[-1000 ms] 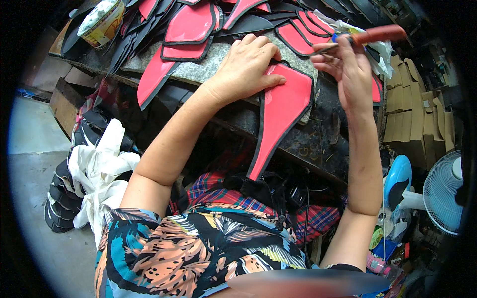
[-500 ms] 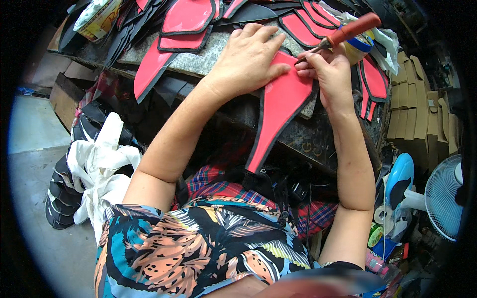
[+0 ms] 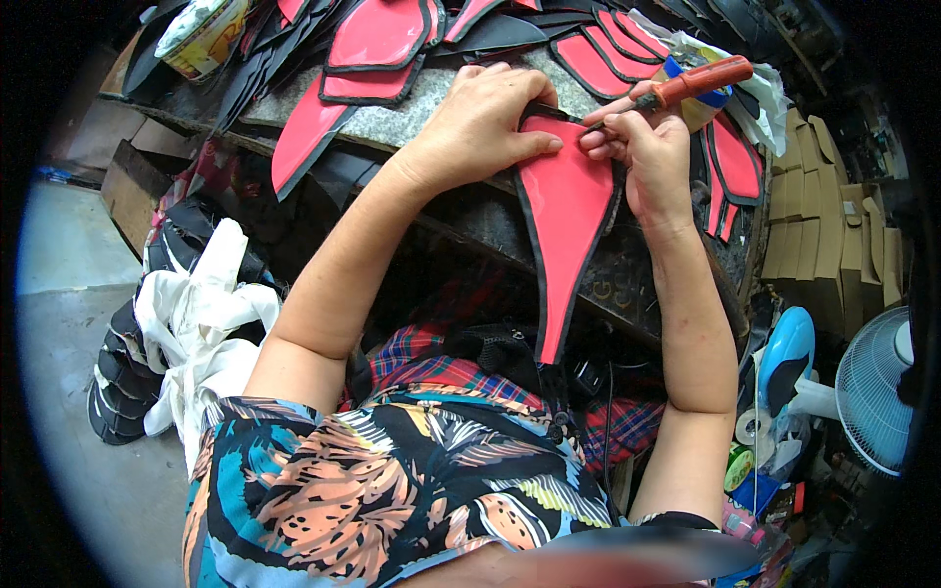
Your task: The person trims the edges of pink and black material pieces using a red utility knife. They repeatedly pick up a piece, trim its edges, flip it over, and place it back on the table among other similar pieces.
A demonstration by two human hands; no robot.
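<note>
A long pink piece with black edging (image 3: 567, 211) lies with its wide end on the worktop. Its narrow tail hangs over the front edge towards my lap. My left hand (image 3: 477, 127) is closed on the piece's upper left corner, thumb on the pink face and fingers over the far edge. In my right hand (image 3: 655, 167) is a red-handled tool like a screwdriver or awl (image 3: 701, 80), its handle slanting up to the right. The thin dark shaft points left at the piece's upper edge. Whether the tip touches the edging cannot be made out.
More black-edged pink pieces (image 3: 372, 37) lie beyond my hands on the grey stone slab (image 3: 382, 122). A tub (image 3: 206, 44) stands far left, and a blue-rimmed container (image 3: 701, 108) behind my right hand. Right of the bench are cardboard boxes (image 3: 818, 216) and a fan (image 3: 877, 392).
The pink piece has turned, its tail swinging to the right. My left hand has shifted slightly left along the upper edge. The tool's handle has tipped a little lower.
</note>
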